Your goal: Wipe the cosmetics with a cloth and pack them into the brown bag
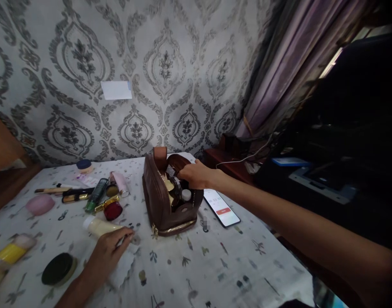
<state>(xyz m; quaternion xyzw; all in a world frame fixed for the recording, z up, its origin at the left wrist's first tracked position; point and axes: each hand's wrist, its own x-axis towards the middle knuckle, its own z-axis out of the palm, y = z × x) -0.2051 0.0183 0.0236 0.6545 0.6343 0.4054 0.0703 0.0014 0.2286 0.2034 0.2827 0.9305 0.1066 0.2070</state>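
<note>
A brown bag (157, 205) stands unzipped on the cloth, with a white-capped bottle (186, 195) and other small items inside. My right hand (196, 174) is at the bag's right rim, fingers curled over the opening; what they grip is hidden. My left hand (114, 246) lies left of the bag with thumb and fingers pinched on a small, clear item too blurred to name. Just behind it lies a cream tube (101, 226). Right of the bag a phone (222, 208) lies face up with its screen lit.
Cosmetics lie at the left, including a green tube (97, 194), a red jar (113, 209) and a pink sponge (40, 205). Nearer are a dark-lidded jar (58, 269) and a yellow-labelled bottle (13, 252). A patterned wall (163, 77) rises behind the table (221, 265).
</note>
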